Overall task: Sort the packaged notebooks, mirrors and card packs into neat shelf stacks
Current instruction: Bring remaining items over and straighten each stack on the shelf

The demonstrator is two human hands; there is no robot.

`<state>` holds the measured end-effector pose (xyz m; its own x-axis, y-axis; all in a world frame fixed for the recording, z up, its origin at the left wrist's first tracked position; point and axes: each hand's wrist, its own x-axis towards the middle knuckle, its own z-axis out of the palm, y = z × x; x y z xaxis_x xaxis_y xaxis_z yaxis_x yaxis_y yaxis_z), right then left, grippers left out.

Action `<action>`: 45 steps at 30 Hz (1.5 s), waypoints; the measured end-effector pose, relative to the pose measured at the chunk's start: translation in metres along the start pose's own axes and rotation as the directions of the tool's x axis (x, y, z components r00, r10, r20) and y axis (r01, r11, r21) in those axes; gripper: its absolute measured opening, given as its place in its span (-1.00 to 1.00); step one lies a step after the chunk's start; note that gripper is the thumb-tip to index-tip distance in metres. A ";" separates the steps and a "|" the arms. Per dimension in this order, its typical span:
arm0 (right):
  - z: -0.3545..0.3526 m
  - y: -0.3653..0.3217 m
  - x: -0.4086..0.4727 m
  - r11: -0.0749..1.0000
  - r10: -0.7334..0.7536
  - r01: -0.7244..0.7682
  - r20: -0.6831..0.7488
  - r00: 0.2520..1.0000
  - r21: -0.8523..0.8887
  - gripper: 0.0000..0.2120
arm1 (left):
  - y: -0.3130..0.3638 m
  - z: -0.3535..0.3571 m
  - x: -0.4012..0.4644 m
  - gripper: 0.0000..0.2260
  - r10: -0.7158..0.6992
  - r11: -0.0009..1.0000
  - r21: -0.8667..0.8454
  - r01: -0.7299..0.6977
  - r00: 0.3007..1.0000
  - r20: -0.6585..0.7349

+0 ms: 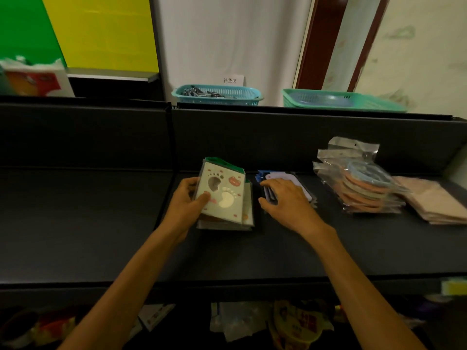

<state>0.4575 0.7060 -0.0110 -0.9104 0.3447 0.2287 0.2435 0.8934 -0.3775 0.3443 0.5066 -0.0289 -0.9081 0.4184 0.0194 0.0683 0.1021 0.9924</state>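
On the dark shelf our left hand grips the top packaged notebook, the one with a footprint cut-out: thumb on the cover near its lower left corner, fingers curled behind the left edge. The notebook is tilted up off the notebook stack beneath it, its far edge raised. To seat it well, we would lower it flat and push its left and near edges flush with the sleeves below, since slippery plastic probably slides.

Just right of that, our right hand lies over the blue card packs, fingers spread and bent around the pile's left side, thumb on the near side; it seems to be pressing or squaring them, and we cannot tell whether any pack is actually lifted. A light squeeze from both sides should align them.

Farther right, well apart from the hands, bagged round mirrors sit in a leaning stack, with pale flat packets beside them at the right edge
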 end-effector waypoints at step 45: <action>0.038 -0.039 -0.002 0.876 -0.003 -0.169 0.355 0.935 0.452 -0.01 | -0.046 -0.020 0.021 0.09 0.070 0.649 0.670 -0.360 0.906 0.418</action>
<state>0.4368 0.6598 -0.0310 -0.9705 0.2175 -0.1042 0.2164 0.5941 -0.7747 0.3134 0.4924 -0.0719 -0.6452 0.7631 0.0367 0.6478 0.5209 0.5559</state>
